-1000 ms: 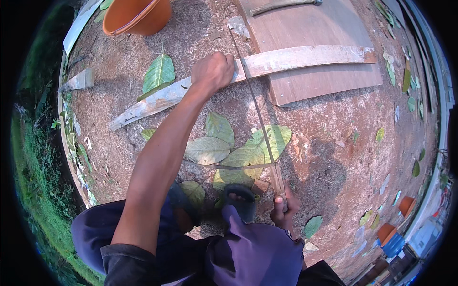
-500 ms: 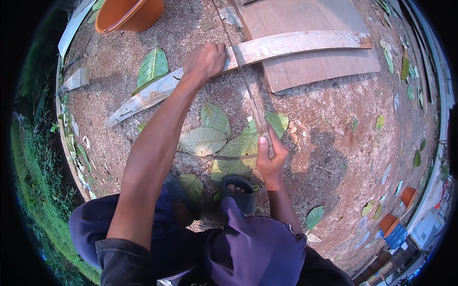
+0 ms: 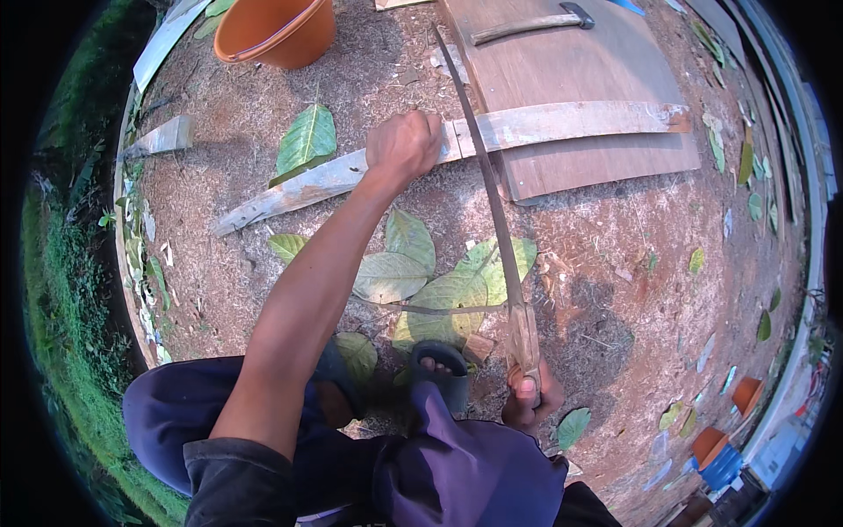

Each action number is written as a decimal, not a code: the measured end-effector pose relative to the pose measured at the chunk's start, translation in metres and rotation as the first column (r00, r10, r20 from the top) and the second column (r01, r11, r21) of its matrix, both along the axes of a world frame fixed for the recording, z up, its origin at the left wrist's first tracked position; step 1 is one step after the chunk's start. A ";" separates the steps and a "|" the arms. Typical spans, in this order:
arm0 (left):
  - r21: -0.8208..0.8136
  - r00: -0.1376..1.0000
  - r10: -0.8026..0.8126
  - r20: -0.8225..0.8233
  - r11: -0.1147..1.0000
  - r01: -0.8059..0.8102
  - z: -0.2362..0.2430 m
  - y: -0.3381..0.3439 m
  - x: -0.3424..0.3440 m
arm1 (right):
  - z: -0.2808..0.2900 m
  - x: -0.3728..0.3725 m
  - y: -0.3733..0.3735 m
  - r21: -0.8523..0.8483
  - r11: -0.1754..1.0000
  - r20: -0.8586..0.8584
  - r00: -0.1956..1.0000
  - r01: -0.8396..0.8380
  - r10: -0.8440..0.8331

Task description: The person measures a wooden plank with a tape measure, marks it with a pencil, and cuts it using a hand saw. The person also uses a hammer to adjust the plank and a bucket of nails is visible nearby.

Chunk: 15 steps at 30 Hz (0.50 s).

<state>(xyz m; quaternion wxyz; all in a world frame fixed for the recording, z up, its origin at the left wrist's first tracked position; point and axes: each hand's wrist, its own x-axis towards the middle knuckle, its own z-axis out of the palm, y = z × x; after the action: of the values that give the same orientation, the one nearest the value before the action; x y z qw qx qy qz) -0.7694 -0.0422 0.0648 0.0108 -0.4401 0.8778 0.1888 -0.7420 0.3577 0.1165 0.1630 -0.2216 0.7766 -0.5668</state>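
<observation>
A long, weathered wooden plank (image 3: 588, 123) runs across in front of me, its right part resting over a flat board. My left hand (image 3: 404, 145) is closed around the plank left of its middle, pressing it down. In my right hand (image 3: 533, 395), low and close to my knee, is the wooden handle of a handsaw (image 3: 493, 189). The blade points away from me and passes across the plank, just right of a thin dark cut line. Whether the blade touches the wood cannot be told.
On the flat board (image 3: 606, 167) lies a hammer (image 3: 536, 28). An orange bucket (image 3: 294, 39) stands at the far left, with a short wood block (image 3: 167, 136) nearer. Large leaves (image 3: 443, 303) cover the ground before my sandalled foot (image 3: 439, 373). Small orange pots (image 3: 709, 446) sit at right.
My right hand has drawn the saw back toward my body. The blade now shows its broad side and lies right of the cut line. The view has shifted, bringing the hammer into sight.
</observation>
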 end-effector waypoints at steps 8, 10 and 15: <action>-0.315 0.932 -0.039 -0.360 0.946 -0.082 -0.024 0.073 0.032 | 0.004 -0.016 0.022 0.031 0.996 -0.073 0.994 0.087 -0.085; -0.361 0.907 -0.092 -0.410 0.930 -0.070 -0.028 0.090 0.034 | -0.001 -0.017 0.031 0.013 0.996 -0.048 0.995 0.085 -0.084; -0.417 0.897 -0.144 -0.418 0.908 -0.049 -0.034 0.106 0.042 | 0.009 -0.014 0.022 0.019 0.995 -0.094 0.991 0.100 -0.098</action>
<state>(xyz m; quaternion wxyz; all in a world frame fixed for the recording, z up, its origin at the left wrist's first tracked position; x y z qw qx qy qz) -0.7276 0.0635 0.0311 -0.2771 -0.3558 0.8878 0.0913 -0.7563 0.3801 0.1251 0.1007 -0.2071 0.7999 -0.5541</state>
